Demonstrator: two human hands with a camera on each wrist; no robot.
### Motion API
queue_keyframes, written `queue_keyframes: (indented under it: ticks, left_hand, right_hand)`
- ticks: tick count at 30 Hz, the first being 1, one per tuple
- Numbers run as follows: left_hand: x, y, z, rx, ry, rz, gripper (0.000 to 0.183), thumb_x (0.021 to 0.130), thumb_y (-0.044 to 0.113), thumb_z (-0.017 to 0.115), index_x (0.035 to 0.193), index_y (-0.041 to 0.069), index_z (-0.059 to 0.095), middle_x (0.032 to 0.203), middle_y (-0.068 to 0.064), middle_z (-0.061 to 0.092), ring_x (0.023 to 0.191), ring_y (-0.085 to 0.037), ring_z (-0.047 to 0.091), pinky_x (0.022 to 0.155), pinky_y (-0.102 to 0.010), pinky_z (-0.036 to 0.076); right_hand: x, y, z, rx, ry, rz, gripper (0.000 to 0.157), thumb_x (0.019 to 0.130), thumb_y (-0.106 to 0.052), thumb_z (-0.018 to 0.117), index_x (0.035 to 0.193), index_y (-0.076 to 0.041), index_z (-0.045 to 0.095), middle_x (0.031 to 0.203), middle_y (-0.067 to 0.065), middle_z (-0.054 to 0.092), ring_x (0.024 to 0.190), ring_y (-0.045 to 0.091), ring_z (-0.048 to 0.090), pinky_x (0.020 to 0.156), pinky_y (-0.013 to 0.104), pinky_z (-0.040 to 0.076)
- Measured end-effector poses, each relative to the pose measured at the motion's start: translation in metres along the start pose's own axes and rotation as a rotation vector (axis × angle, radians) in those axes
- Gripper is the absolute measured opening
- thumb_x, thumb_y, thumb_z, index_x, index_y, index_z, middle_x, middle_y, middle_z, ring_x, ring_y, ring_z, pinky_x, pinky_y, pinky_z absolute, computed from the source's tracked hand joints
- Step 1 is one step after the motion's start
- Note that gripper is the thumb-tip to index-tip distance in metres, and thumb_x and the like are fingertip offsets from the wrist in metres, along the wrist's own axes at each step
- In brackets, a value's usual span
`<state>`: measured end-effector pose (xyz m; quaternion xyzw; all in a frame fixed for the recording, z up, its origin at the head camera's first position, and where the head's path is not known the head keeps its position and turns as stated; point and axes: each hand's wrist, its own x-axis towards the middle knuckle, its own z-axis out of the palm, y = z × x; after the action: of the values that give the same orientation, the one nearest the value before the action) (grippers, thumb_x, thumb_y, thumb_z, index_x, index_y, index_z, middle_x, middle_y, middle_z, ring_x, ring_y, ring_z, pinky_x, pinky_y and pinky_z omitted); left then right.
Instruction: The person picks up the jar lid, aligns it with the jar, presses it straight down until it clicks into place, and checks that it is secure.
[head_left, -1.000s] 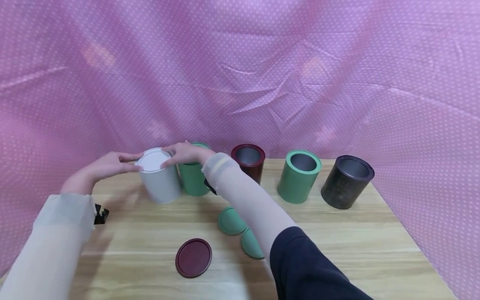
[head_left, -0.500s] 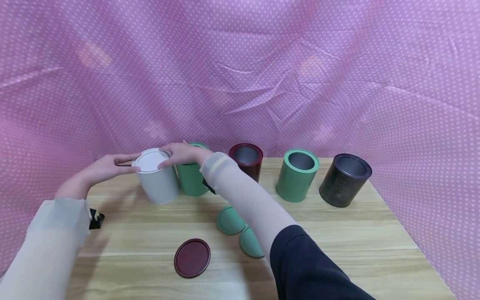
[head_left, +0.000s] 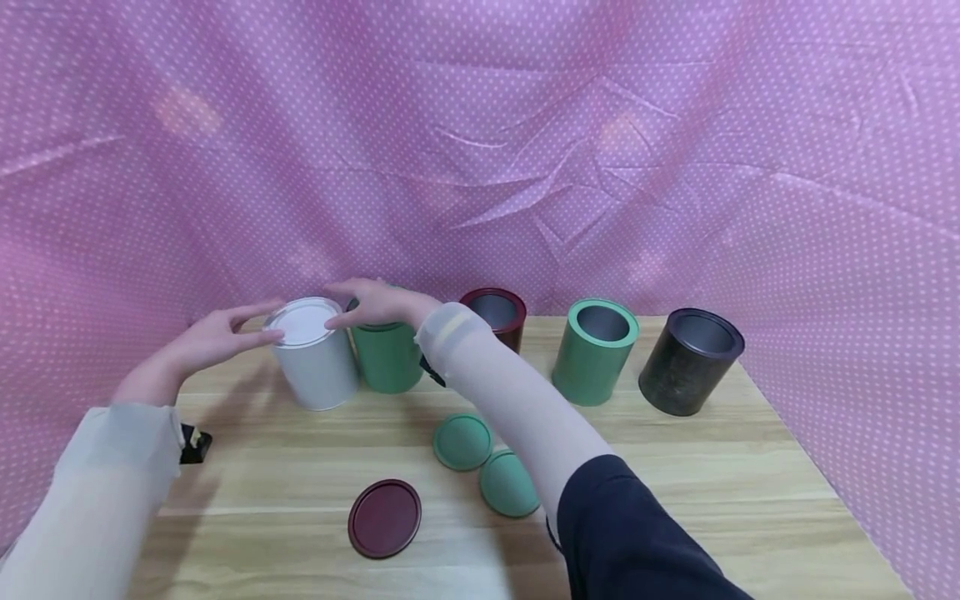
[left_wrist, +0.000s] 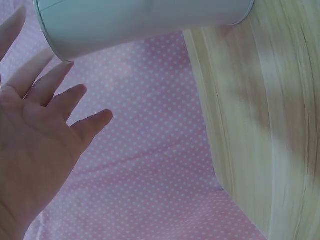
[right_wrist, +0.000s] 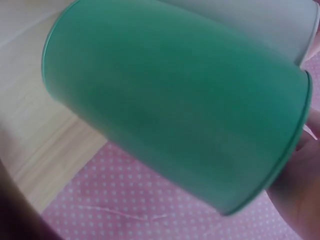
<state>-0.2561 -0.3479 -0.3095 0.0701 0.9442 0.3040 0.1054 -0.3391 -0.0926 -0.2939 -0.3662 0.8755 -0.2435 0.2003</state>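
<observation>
A white can with a white lid stands at the left end of the row. My left hand is at the left side of its rim, fingers spread and fairly straight; the left wrist view shows fingertips right at the rim of the white can. My right hand reaches over a green can beside it, with fingers extended and the thumb tip overlapping the white lid's right edge. In the right wrist view the green can hides most of that hand.
To the right stand an uncovered dark red can, a light green can and a black can. On the wooden table lie two green lids and a dark red lid. A pink dotted curtain hangs behind.
My right hand has loosened from the white lid's rim and moved slightly right. My left hand's fingers have spread at the rim. The white can has stayed put.
</observation>
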Motion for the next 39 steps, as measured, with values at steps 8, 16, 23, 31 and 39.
queue_keyframes:
  ticks: [8, 16, 23, 31, 39]
  left_hand:
    - [-0.005, 0.011, 0.003, -0.007, 0.027, 0.029, 0.074, 0.095, 0.051, 0.054, 0.155, 0.025, 0.021, 0.162, -0.016, 0.001, 0.142, -0.056, 0.005, 0.098, -0.080, 0.016]
    - [-0.017, 0.034, 0.010, 0.012, 0.076, 0.086, 0.074, 0.094, 0.050, 0.057, 0.155, 0.025, 0.023, 0.163, -0.015, 0.003, 0.146, -0.048, 0.002, 0.103, -0.077, 0.014]
    - [-0.020, 0.054, 0.025, -0.001, 0.107, 0.211, 0.072, 0.094, 0.038, 0.061, 0.154, 0.016, 0.028, 0.161, -0.019, 0.011, 0.147, -0.046, 0.000, 0.107, -0.075, 0.009]
    - [-0.018, 0.078, 0.040, 0.069, 0.140, 0.380, 0.071, 0.092, 0.031, 0.066, 0.150, 0.007, 0.033, 0.157, -0.025, 0.023, 0.146, -0.047, 0.007, 0.115, -0.067, 0.000]
    - [-0.019, 0.098, 0.060, 0.107, 0.149, 0.471, 0.070, 0.089, 0.029, 0.070, 0.147, 0.007, 0.039, 0.155, -0.024, 0.028, 0.145, -0.046, 0.014, 0.108, -0.072, 0.016]
  right_hand:
    - [-0.018, 0.006, -0.007, -0.078, 0.003, -0.070, 0.081, 0.092, -0.051, 0.058, 0.156, -0.025, 0.016, 0.164, -0.003, 0.012, 0.151, 0.015, -0.001, 0.123, 0.040, -0.003]
    - [-0.047, 0.004, -0.013, -0.190, 0.025, -0.105, 0.084, 0.093, -0.051, 0.057, 0.157, -0.021, 0.011, 0.165, 0.002, 0.006, 0.151, 0.020, -0.003, 0.122, 0.043, -0.003]
    - [-0.078, 0.008, -0.010, -0.253, 0.046, -0.119, 0.086, 0.093, -0.052, 0.057, 0.157, -0.020, 0.010, 0.164, 0.004, 0.006, 0.152, 0.023, 0.000, 0.123, 0.044, -0.001]
    - [-0.110, 0.020, -0.005, -0.314, 0.080, -0.113, 0.086, 0.093, -0.051, 0.057, 0.157, -0.018, 0.010, 0.164, 0.006, 0.008, 0.152, 0.024, 0.001, 0.122, 0.048, 0.003]
    - [-0.147, 0.025, 0.000, -0.328, 0.124, -0.117, 0.084, 0.093, -0.049, 0.058, 0.157, -0.017, 0.014, 0.163, 0.008, 0.011, 0.151, 0.025, 0.005, 0.123, 0.044, 0.004]
